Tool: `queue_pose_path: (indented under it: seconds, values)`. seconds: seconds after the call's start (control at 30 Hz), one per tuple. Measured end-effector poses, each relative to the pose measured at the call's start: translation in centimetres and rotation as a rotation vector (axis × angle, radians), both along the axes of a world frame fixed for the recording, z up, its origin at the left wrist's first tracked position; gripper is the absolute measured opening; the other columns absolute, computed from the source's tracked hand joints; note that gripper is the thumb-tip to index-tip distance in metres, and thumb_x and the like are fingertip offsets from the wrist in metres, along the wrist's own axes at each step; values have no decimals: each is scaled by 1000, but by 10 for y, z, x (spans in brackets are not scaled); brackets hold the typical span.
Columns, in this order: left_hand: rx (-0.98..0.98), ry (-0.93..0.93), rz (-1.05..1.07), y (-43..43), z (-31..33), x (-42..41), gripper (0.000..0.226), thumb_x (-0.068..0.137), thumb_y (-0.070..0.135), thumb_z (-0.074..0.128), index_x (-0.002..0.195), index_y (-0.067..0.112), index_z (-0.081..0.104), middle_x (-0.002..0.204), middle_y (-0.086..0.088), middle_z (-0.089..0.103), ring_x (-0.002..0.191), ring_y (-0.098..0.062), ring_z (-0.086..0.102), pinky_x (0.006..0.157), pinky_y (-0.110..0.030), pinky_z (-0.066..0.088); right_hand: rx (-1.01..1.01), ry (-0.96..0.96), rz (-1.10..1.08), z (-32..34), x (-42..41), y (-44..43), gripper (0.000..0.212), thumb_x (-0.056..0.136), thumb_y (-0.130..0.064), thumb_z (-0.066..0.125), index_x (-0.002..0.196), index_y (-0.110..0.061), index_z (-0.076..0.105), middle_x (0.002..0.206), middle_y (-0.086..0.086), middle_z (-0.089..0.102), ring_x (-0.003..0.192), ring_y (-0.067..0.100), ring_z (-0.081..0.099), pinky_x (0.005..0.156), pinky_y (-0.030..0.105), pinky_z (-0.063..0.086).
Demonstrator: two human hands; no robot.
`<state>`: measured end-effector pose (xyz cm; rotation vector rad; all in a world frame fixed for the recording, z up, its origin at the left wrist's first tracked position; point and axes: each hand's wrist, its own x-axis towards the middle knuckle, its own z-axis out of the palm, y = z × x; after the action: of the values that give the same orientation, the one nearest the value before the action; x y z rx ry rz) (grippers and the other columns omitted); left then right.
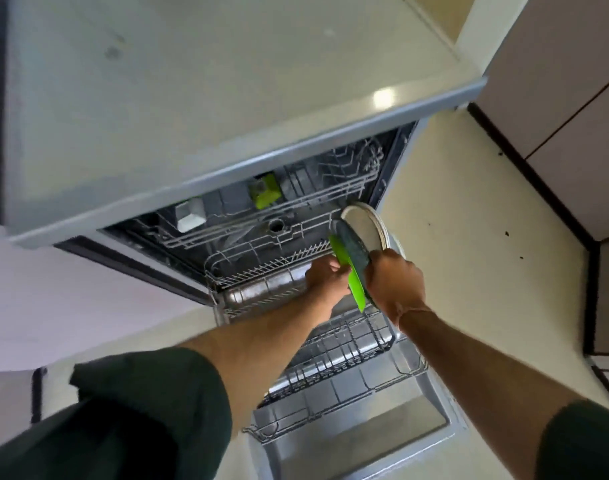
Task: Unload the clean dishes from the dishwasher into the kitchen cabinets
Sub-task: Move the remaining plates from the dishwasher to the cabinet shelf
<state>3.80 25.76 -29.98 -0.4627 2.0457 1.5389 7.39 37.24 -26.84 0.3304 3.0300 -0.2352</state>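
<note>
and here's the stack: a green plate [352,276], a dark plate [353,252] and a white plate [363,226], all up on edge, faces pressed together, green on the left, white on the right. they sit just above the far right end of the lower rack [334,358]; whether their bottom edges touch the tines is hidden behind the hands. the left hand [327,277] has its fingers curled onto the green plate's left rim. the right hand [394,283] is clamped over the near edge of the dark plate, and i can't tell if it carries the white one too. so the plates lie squarely between the two hands, edge-on to the person, their line running from near and low to far and high, and both hands are equally close.

my read: this is the lift-out, early in the unloading. the stack needs to come straight up and back toward the body, staying under the upper rack [261,226].

further out, a green cup [263,192] and a white cup [190,214] wait in that upper rack, beneath the counter [227,81]. the open door [358,441] lies flat over the floor [469,220].
</note>
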Motion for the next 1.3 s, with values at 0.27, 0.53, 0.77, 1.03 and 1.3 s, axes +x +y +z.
queue_pose_path:
  seconds: [0.27,0.53,0.77,1.03,1.3]
  values:
    - [158,-31,139,-106,132,61,7,97,6,56,91,3,58,98,-23,66,83,-30,69,79,-41,60,65,43,106,128,61,-84,25,97,-29,42,106,-18,62,107,6,64,91,35,67,69,36,50]
    - [291,25,342,-248,258,116,24,95,3,58,117,-7,56,98,-25,67,78,-33,70,68,-42,60,26,248,262,261,121,-205,35,94,-35,35,94,-16,64,97,6,67,81,32,66,63,35,46]
    - [346,312,382,-368,397,156,13,95,2,55,100,-6,64,95,-25,72,83,-33,73,75,-40,62,26,447,419,379,138,-315,20,93,-29,49,90,-15,62,88,6,63,72,31,62,58,33,44]
    - [347,544,583,-501,531,156,11,93,-1,56,84,1,62,80,-19,69,70,-28,70,62,-33,62,37,678,600,509,118,-446,17,91,-26,53,87,-14,64,86,6,62,69,31,62,54,30,34]
    - [286,753,776,-648,628,119,14,90,0,56,96,-9,65,85,-22,72,77,-32,74,76,-42,62,-16,839,814,602,54,-589,19,94,-24,45,88,-14,61,86,6,59,71,32,60,57,32,38]
